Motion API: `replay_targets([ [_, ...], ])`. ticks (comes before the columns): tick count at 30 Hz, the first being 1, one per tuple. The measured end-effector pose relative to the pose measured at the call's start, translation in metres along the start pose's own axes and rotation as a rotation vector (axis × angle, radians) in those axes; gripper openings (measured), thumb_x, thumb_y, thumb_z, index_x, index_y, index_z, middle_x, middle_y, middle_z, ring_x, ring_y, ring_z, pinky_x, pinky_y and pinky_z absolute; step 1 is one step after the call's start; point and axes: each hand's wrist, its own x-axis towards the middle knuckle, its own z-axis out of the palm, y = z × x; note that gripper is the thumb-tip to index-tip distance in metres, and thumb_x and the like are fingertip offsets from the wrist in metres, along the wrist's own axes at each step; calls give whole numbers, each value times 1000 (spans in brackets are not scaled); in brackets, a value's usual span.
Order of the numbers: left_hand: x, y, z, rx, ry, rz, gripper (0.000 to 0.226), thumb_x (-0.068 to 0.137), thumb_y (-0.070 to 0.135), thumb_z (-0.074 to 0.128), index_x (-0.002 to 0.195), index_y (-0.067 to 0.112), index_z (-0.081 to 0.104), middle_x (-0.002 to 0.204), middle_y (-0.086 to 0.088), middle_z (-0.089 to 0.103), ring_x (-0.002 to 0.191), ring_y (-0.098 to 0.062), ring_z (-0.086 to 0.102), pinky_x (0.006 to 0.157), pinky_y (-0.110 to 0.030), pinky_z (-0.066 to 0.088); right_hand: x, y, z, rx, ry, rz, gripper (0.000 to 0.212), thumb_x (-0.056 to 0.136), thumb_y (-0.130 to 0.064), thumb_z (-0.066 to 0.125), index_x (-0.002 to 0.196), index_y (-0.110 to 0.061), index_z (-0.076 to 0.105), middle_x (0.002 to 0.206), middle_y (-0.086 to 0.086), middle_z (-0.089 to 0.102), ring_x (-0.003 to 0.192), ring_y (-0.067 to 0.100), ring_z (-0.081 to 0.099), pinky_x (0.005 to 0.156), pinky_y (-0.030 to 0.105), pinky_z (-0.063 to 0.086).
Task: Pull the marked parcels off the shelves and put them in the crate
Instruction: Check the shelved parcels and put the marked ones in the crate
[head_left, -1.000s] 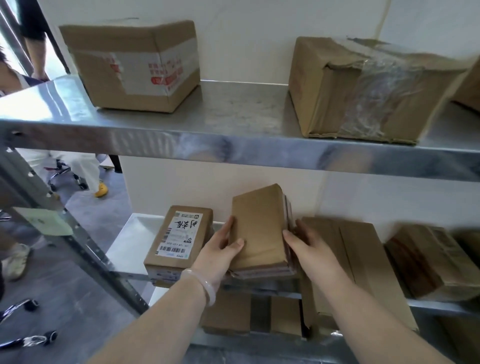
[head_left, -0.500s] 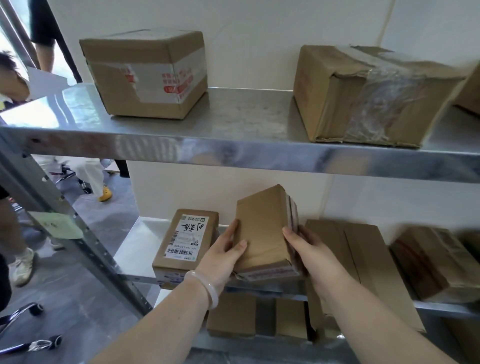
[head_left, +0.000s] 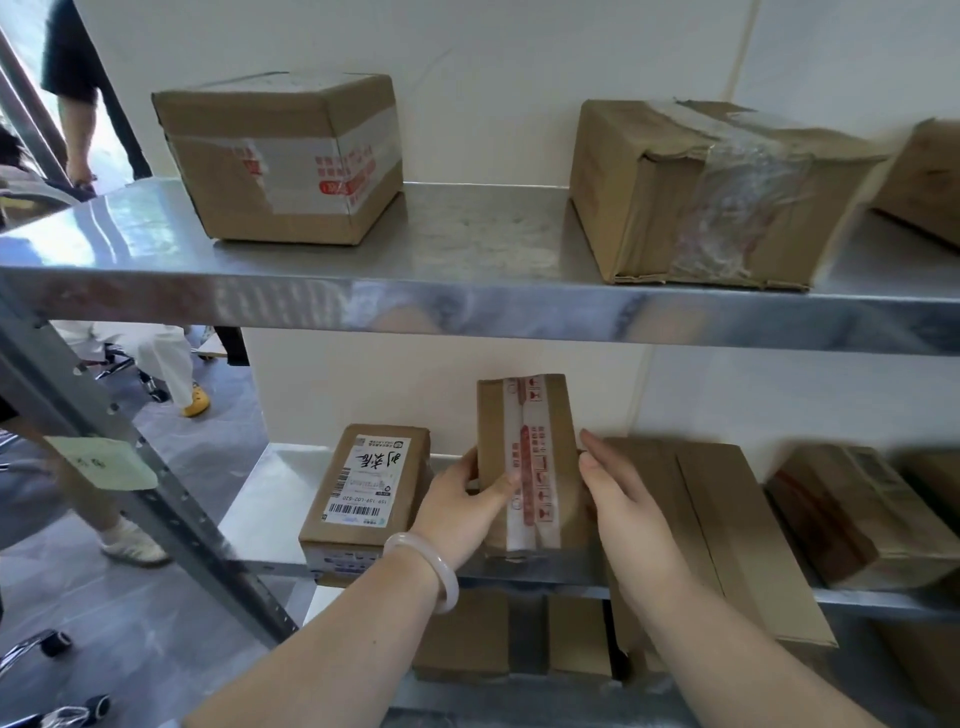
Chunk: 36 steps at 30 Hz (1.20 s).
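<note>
A small brown cardboard parcel (head_left: 527, 457) with a strip of white and red tape stands tilted up on the middle shelf (head_left: 260, 514). My left hand (head_left: 462, 512) grips its left side, thumb across the taped face. My right hand (head_left: 623, 499) holds its right side with fingers against the edge. A labelled parcel (head_left: 366, 491) with a barcode sticker lies flat just left of it. No crate is in view.
The top shelf (head_left: 467, 249) carries a taped box (head_left: 283, 156) and a torn box (head_left: 711, 192). A flat carton (head_left: 727, 525) and a dark box (head_left: 852, 514) lie right of my hands. More boxes (head_left: 462, 639) sit below. People stand at left.
I have turned the small parcel in both hands: its plain brown face showed before, now the taped side faces me. The view has shifted slightly.
</note>
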Motion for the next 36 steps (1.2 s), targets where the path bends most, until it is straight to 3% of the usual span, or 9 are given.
replay_targets([
  [6,1,0,5,91,154,66,39,84,47,70,118,45,50,115,16,63,109,-4,61,88,-17,51,-17,-3,4,-7,-72,-47,28,98,-38,47,122,-38,61,118,-20,64,102,-13,58,72,2,45],
  [8,-1,6,8,53,121,43,77,70,60,75,134,41,39,121,21,56,110,-1,58,86,-13,51,-21,-1,5,-12,-88,-59,29,97,-39,47,123,-39,61,124,-18,61,108,-9,57,82,8,48],
  [11,2,8,13,72,64,-7,122,52,68,78,153,35,18,140,3,48,128,-19,51,103,-42,48,-25,2,7,-84,-123,-85,33,95,-47,44,125,-47,57,133,-21,53,123,-4,47,101,20,41],
  [13,3,6,15,49,39,-13,119,55,60,82,153,38,17,141,-1,48,130,-22,50,102,-43,49,-25,3,6,-111,-140,-86,34,96,-48,43,128,-48,54,137,-20,50,129,-2,41,102,21,36],
  [17,4,4,14,-96,16,-38,103,72,40,81,151,43,15,134,4,54,106,-12,63,62,-19,55,-21,2,-1,-179,-154,-130,33,98,-42,47,129,-50,53,135,-26,50,125,-11,42,100,13,39],
  [21,4,4,7,-302,-56,-64,101,67,42,80,148,50,20,121,10,65,93,-7,71,70,-29,60,-8,-5,-17,-174,1,-118,40,96,-28,57,126,-54,52,130,-21,55,118,-4,53,84,15,51],
  [28,10,8,7,-339,-137,-39,86,77,35,75,149,43,29,120,10,67,93,-2,70,63,-15,54,-8,-6,-26,5,145,-23,39,94,-15,61,125,-38,59,109,-20,70,100,-2,65,71,16,54],
  [33,10,24,9,-175,-222,-4,72,74,44,81,129,58,37,111,24,65,107,-7,65,90,-33,56,-32,-9,-28,26,271,-76,40,93,-10,60,117,-42,61,110,-18,70,98,-4,65,69,12,52],
  [36,9,35,25,-138,-335,21,62,74,36,83,109,64,41,90,37,65,86,8,67,66,-17,56,-58,-9,-39,-9,374,-68,44,93,-15,62,126,-44,58,114,-17,69,104,-1,64,72,18,56],
])
